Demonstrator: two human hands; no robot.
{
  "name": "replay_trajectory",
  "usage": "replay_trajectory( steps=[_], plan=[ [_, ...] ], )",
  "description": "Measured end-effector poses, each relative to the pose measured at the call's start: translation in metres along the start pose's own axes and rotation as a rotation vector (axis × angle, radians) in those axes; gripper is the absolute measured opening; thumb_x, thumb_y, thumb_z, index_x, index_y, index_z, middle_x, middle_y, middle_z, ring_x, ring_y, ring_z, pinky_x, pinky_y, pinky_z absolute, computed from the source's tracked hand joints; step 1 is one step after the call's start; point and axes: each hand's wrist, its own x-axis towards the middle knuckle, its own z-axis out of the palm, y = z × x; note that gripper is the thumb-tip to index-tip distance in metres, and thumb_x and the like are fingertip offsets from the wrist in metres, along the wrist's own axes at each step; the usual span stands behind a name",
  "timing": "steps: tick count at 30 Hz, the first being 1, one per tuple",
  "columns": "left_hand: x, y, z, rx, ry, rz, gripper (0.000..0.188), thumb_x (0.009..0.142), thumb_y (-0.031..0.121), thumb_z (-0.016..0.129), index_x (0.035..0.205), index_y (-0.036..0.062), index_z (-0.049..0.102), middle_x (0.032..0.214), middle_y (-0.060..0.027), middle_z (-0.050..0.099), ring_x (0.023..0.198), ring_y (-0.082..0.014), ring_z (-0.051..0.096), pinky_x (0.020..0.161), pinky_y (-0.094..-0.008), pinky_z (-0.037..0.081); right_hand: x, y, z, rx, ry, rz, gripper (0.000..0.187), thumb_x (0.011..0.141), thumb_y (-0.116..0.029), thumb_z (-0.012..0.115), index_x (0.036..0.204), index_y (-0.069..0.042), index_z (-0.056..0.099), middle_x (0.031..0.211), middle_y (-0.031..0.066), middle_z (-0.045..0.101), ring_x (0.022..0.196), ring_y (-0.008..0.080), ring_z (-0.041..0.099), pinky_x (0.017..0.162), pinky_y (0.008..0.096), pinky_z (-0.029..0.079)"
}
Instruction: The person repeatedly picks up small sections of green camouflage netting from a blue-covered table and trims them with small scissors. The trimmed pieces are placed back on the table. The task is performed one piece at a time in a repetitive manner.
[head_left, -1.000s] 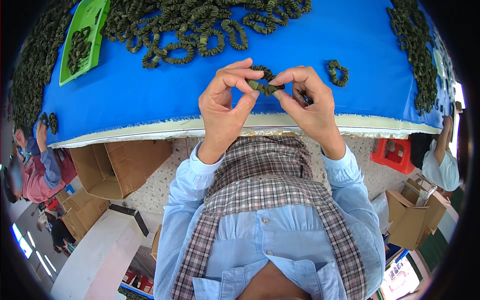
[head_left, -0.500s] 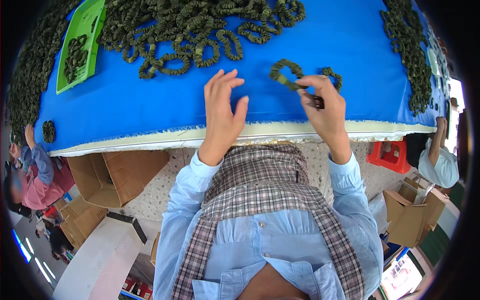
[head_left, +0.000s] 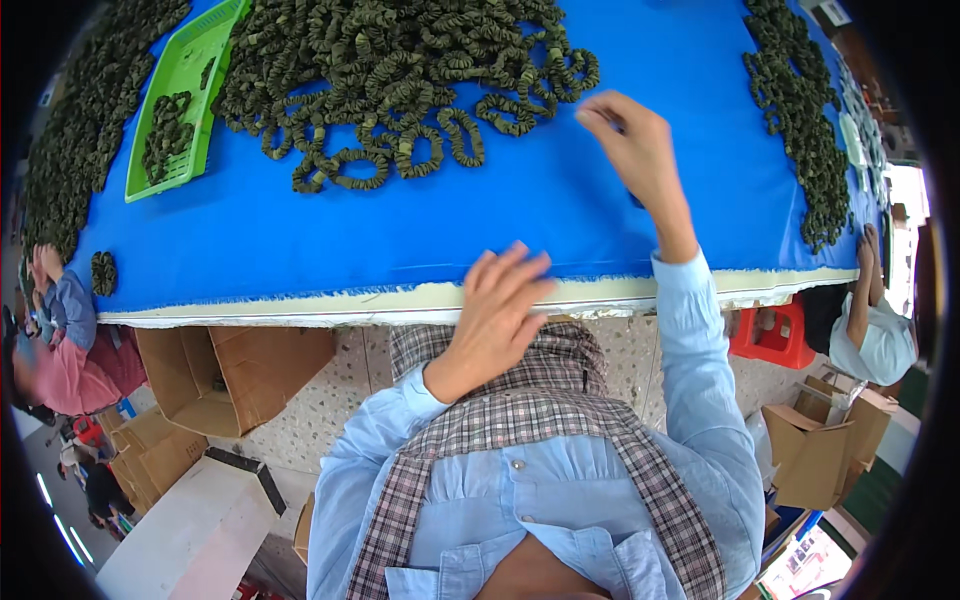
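Step in hand: I read this as a reach for the next piece; my right hand (head_left: 640, 160) stretches out over the blue table (head_left: 400, 240) toward the pile of dark green scrunchies (head_left: 400, 70).
Right hand: raised above the cloth, wrist bent, fingers loosely together; it looks to hold nothing, though I cannot tell for sure, as the palm faces away.
Left hand (head_left: 500, 310): hangs near the table's front edge, fingers spread apart, empty.
Scrunchies: heaped at the far middle of the table, loose rings trailing toward my right hand, the nearest just beside its fingertips.
Next move, as I judge it: lower the right fingers onto one loose ring and pinch it free of its neighbours.
Nearby: a green tray (head_left: 185, 95) at far left holds a few more rings.
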Motion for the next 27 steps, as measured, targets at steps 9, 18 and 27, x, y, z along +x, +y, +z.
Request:
replay_trajectory(
  steps=[9, 18, 27],
  plan=[
    [0.012, -0.015, -0.028, -0.758, 0.099, -0.273, 0.022, 0.097, 0.013, 0.059, 0.111, -0.0013, 0.065, 0.112, -0.0105, 0.068, 0.106, -0.0185, 0.062, 0.093, -0.0318, 0.048, 0.008, 0.001, 0.036, -0.024, -0.083, -0.039, 0.024, 0.085, -0.021, 0.071, 0.099, -0.001, 0.069, 0.082, 0.0098, 0.064, 0.079, 0.0237, 0.061, 0.076, 0.036, 0.048],
    [0.063, -0.012, -0.057, -0.834, 0.431, -0.232, 0.039, 0.094, 0.011, 0.064, 0.13, -0.0005, 0.053, 0.117, -0.0099, 0.06, 0.102, -0.0145, 0.06, 0.082, -0.0279, 0.051, -0.064, -0.042, 0.015, 0.894, -0.485, 0.448, 0.035, 0.09, -0.033, 0.071, 0.101, 0.0, 0.071, 0.065, -0.0074, 0.043, 0.05, 0.0011, 0.029, 0.044, 0.0221, 0.018],
    [0.049, -0.021, -0.047, -1.044, 0.533, -0.398, 0.021, 0.093, 0.003, 0.063, 0.114, -0.0015, 0.061, 0.103, -0.0061, 0.064, 0.086, -0.0124, 0.063, 0.079, -0.0246, 0.051, -0.076, -0.048, 0.019, 0.942, -0.419, 0.48, 0.039, 0.09, -0.031, 0.071, 0.111, 0.001, 0.067, 0.066, -0.0075, 0.046, 0.052, 0.0015, 0.032, 0.046, 0.0216, 0.021]
  ],
)
